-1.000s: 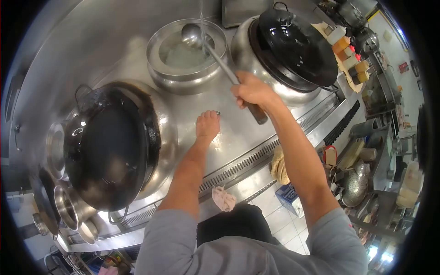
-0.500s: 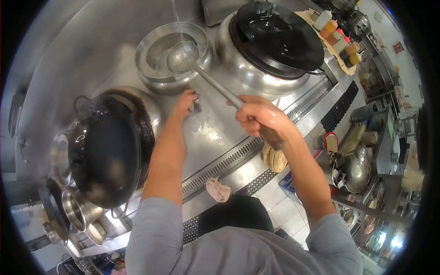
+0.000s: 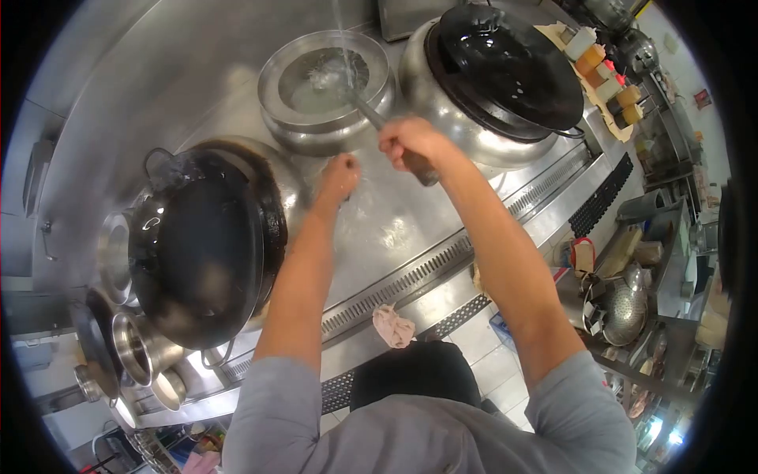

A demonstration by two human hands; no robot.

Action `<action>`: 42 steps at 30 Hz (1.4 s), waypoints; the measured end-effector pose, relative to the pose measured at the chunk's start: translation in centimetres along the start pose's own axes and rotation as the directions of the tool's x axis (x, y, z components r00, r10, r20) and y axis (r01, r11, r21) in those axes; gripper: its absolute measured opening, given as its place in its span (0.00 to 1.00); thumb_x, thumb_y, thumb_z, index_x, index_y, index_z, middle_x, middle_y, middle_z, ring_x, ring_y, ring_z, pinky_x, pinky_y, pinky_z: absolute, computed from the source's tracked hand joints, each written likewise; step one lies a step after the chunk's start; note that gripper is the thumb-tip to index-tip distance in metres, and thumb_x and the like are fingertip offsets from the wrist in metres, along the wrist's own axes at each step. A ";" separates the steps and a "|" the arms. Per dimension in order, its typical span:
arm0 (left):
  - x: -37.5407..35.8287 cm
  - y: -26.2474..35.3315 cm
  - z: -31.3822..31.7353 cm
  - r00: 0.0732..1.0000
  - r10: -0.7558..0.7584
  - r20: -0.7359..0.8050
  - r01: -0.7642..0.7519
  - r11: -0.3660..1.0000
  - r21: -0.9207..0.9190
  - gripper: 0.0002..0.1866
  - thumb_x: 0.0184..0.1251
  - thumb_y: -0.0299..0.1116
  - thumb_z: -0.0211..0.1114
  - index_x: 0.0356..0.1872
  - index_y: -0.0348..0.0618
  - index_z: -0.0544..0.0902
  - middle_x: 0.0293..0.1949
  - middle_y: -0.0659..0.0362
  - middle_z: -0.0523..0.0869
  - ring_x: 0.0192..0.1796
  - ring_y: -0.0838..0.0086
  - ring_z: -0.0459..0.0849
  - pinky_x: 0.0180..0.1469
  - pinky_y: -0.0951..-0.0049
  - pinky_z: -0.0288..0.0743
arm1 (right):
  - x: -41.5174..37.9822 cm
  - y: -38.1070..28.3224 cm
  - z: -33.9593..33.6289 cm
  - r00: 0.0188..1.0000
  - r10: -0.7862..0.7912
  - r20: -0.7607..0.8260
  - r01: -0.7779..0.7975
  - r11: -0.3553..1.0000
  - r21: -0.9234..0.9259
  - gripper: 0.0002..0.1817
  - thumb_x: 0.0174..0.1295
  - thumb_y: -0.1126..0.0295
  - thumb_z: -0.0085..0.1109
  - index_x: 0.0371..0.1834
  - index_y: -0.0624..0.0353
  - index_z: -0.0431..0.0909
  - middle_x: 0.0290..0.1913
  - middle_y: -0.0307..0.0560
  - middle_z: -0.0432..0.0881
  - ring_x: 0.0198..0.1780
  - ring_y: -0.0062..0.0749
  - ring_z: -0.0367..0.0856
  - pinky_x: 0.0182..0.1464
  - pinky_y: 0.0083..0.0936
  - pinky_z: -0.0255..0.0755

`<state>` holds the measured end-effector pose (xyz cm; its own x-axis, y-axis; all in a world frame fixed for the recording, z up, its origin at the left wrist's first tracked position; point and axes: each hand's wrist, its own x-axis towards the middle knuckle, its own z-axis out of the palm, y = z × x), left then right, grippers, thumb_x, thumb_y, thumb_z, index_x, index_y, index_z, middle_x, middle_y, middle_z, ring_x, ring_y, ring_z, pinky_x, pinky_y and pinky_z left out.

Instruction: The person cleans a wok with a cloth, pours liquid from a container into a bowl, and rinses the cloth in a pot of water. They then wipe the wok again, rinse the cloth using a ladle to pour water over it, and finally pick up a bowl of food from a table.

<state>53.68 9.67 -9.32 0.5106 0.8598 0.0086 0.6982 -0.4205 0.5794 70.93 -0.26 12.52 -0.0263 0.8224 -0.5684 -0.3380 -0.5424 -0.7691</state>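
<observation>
My right hand [image 3: 410, 146] is closed around the wooden grip of a long metal ladle [image 3: 369, 113]. The ladle's bowl is down in the water of a round steel pot [image 3: 272, 103], where the surface churns. A thin stream of water [image 3: 338, 20] falls into this pot from above. In front of the pot, low over the wet steel counter [image 3: 387, 213], my left hand [image 3: 342, 177] is closed. A small dark bit shows beneath that hand, but I cannot make out what it is.
Black woks stand on both sides, one wok [image 3: 205, 245] at left and another wok [image 3: 509, 71] at right. Squeeze bottles [image 3: 591, 59] line the right back. A crumpled cloth [image 3: 392, 325] lies at the front edge. Steel pots [image 3: 138, 347] sit at lower left.
The ladle's bowl, earlier held over the pot, has gone down into the water. My right hand has moved forward with it. The camera view has shifted slightly.
</observation>
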 end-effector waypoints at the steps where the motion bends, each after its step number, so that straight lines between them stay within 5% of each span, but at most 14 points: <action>1: -1.7 -0.6 1.2 0.996 0.087 -0.035 -0.085 0.996 0.032 0.21 0.62 0.29 0.56 0.58 0.49 0.77 0.67 0.47 0.70 0.61 0.41 0.71 0.59 0.48 0.68 | 0.2 0.2 -0.1 0.986 0.066 0.152 -0.119 0.922 0.369 0.12 0.64 0.72 0.48 0.48 0.67 0.71 0.27 0.35 0.71 0.18 0.13 0.68 0.19 0.16 0.64; 4: -7.0 0.3 1.2 0.931 0.364 0.013 -0.337 0.850 0.404 0.25 0.63 0.31 0.57 0.63 0.57 0.74 0.70 0.48 0.62 0.66 0.42 0.65 0.59 0.47 0.68 | -2.4 1.6 0.0 0.960 -0.021 0.280 -0.170 0.750 0.639 0.13 0.66 0.74 0.48 0.51 0.68 0.71 0.27 0.30 0.67 0.17 0.07 0.61 0.18 0.10 0.56; 9: -4.6 -0.6 2.6 0.989 0.125 0.074 -0.141 0.947 0.290 0.15 0.66 0.33 0.55 0.53 0.53 0.78 0.50 0.48 0.77 0.53 0.47 0.79 0.49 0.51 0.76 | -9.2 3.5 0.7 0.995 -0.067 0.070 0.032 0.911 0.411 0.20 0.64 0.75 0.49 0.59 0.68 0.66 0.27 0.32 0.67 0.16 0.09 0.57 0.16 0.12 0.51; 11: -2.8 0.2 2.0 0.997 0.042 0.057 -0.056 0.960 0.275 0.10 0.70 0.37 0.52 0.43 0.48 0.79 0.42 0.47 0.83 0.44 0.49 0.84 0.44 0.50 0.78 | -11.9 3.5 1.4 0.998 -0.054 -0.010 0.055 0.967 0.250 0.24 0.60 0.76 0.50 0.62 0.67 0.65 0.25 0.34 0.68 0.15 0.11 0.59 0.16 0.13 0.53; 14: -1.2 0.6 0.7 0.977 -0.017 0.212 -0.040 0.964 0.262 0.15 0.71 0.43 0.51 0.45 0.46 0.81 0.46 0.45 0.84 0.48 0.50 0.83 0.49 0.50 0.77 | -14.3 5.6 1.1 0.993 -0.034 -0.116 0.019 0.991 -0.131 0.30 0.56 0.74 0.54 0.65 0.70 0.64 0.22 0.40 0.73 0.18 0.21 0.70 0.22 0.20 0.64; 17: -0.5 2.6 -0.9 0.981 -0.079 0.177 0.026 0.959 0.282 0.20 0.70 0.45 0.48 0.49 0.44 0.82 0.49 0.42 0.83 0.51 0.48 0.82 0.53 0.50 0.75 | -16.7 8.5 2.0 0.946 -0.278 -0.166 0.153 0.836 -0.527 0.33 0.58 0.67 0.55 0.67 0.70 0.62 0.24 0.46 0.78 0.19 0.23 0.75 0.23 0.22 0.68; 19: 2.6 -1.4 1.9 0.957 0.124 0.264 -0.187 0.956 0.228 0.19 0.69 0.42 0.50 0.49 0.42 0.82 0.49 0.41 0.83 0.52 0.46 0.81 0.54 0.50 0.74 | -17.7 12.4 1.2 0.881 -0.440 -0.177 0.198 0.680 -0.706 0.30 0.62 0.66 0.54 0.67 0.66 0.62 0.27 0.49 0.80 0.19 0.29 0.77 0.25 0.28 0.71; 22: 1.2 -3.4 2.6 0.974 0.146 0.174 -0.163 0.982 0.091 0.17 0.66 0.36 0.53 0.47 0.39 0.84 0.47 0.39 0.84 0.52 0.46 0.81 0.55 0.52 0.74 | -21.9 11.3 2.5 0.951 -0.157 -0.266 0.024 0.895 -0.446 0.27 0.65 0.68 0.53 0.66 0.65 0.63 0.26 0.56 0.80 0.23 0.41 0.79 0.30 0.36 0.72; 23: -0.2 -3.1 2.1 0.984 0.098 0.152 -0.113 0.990 0.089 0.15 0.64 0.35 0.54 0.45 0.38 0.84 0.47 0.40 0.84 0.52 0.47 0.82 0.54 0.53 0.74 | -22.1 13.5 1.6 0.955 -0.200 -0.219 0.115 0.930 -0.348 0.24 0.67 0.68 0.52 0.64 0.65 0.64 0.26 0.63 0.79 0.26 0.53 0.80 0.33 0.44 0.72; 27: -7.1 -1.2 0.0 0.985 -0.128 0.116 0.118 0.989 0.089 0.13 0.60 0.31 0.63 0.43 0.34 0.84 0.45 0.42 0.85 0.51 0.51 0.84 0.54 0.58 0.75 | -21.5 20.3 0.0 0.721 -0.598 -0.351 0.132 0.615 -0.777 0.18 0.71 0.62 0.51 0.54 0.66 0.69 0.25 0.67 0.78 0.28 0.63 0.79 0.33 0.46 0.71; 29: -10.5 0.4 -0.5 0.964 -0.262 0.039 0.265 0.953 -0.148 0.14 0.58 0.33 0.66 0.43 0.34 0.84 0.44 0.43 0.86 0.50 0.53 0.85 0.54 0.60 0.76 | -22.4 20.1 0.2 0.751 -0.546 -0.372 0.144 0.685 -0.714 0.17 0.71 0.61 0.50 0.51 0.66 0.71 0.26 0.68 0.78 0.31 0.66 0.79 0.35 0.47 0.71; 32: -12.9 0.5 1.6 0.947 -0.298 -0.117 0.246 0.913 -0.326 0.16 0.58 0.35 0.68 0.43 0.34 0.84 0.42 0.44 0.87 0.49 0.54 0.85 0.53 0.62 0.76 | -22.8 21.0 0.3 0.816 -0.445 -0.369 0.086 0.724 -0.684 0.19 0.72 0.58 0.48 0.47 0.68 0.73 0.29 0.72 0.79 0.36 0.69 0.79 0.38 0.50 0.71; 36: -14.3 0.2 3.2 0.946 -0.288 -0.149 0.238 0.929 -0.282 0.16 0.58 0.33 0.68 0.44 0.34 0.84 0.42 0.44 0.87 0.48 0.54 0.85 0.53 0.62 0.76 | -17.1 29.7 -3.7 0.896 -0.291 -0.334 -0.126 0.555 -0.822 0.26 0.73 0.52 0.43 0.41 0.71 0.75 0.31 0.75 0.79 0.40 0.71 0.79 0.42 0.52 0.72; 42: -14.2 -0.6 2.9 0.961 -0.261 -0.091 0.220 0.920 -0.323 0.17 0.58 0.31 0.67 0.48 0.34 0.83 0.44 0.43 0.86 0.50 0.53 0.84 0.54 0.61 0.76 | -19.4 23.9 0.8 0.838 -0.382 -0.390 -0.079 0.623 -0.779 0.30 0.73 0.50 0.41 0.36 0.72 0.77 0.31 0.75 0.79 0.40 0.73 0.78 0.45 0.53 0.71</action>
<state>47.48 -3.09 -12.20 0.2627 0.9624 -0.0693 0.5927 -0.1043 0.7986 62.62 -29.02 5.39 0.4738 0.8291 -0.2968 0.5241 -0.5363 -0.6616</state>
